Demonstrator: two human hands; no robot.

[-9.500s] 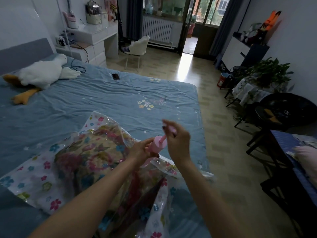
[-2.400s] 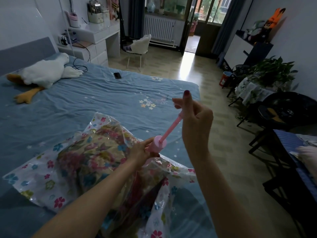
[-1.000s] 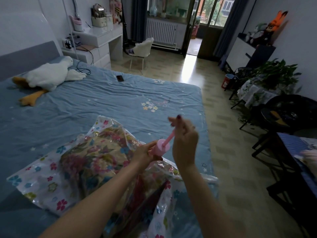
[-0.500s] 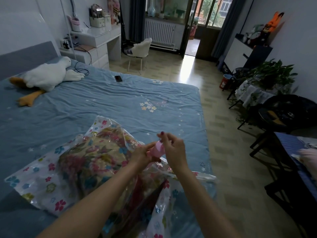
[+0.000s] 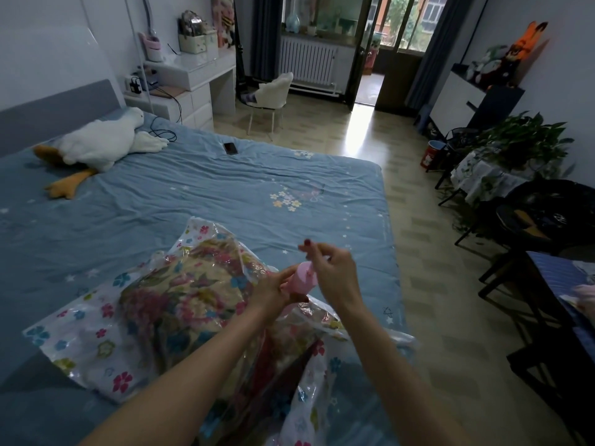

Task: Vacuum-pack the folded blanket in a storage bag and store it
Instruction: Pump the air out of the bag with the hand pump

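A clear storage bag (image 5: 96, 342) with a white flower-printed border lies on the blue bed (image 5: 193, 194). Inside it sits the folded floral blanket (image 5: 186, 304). A pink hand pump (image 5: 302, 278) stands on the bag near its right side. My left hand (image 5: 273, 292) grips the pump's barrel from the left. My right hand (image 5: 331, 272) is closed on the pump's handle just above the barrel; the rod is almost fully pushed in and hidden by the fingers.
A white plush goose (image 5: 96, 146) lies at the head of the bed and a dark phone (image 5: 231, 148) near the far edge. White desk (image 5: 193, 75) and chair (image 5: 273, 94) stand beyond. Plants (image 5: 524, 140), black chairs (image 5: 553, 214) and a dark table (image 5: 560, 317) line the right.
My right hand pulled the pump handle up high, then pushed it back down to the barrel. It now sits slightly above the barrel. My left hand has kept hold of the pump.
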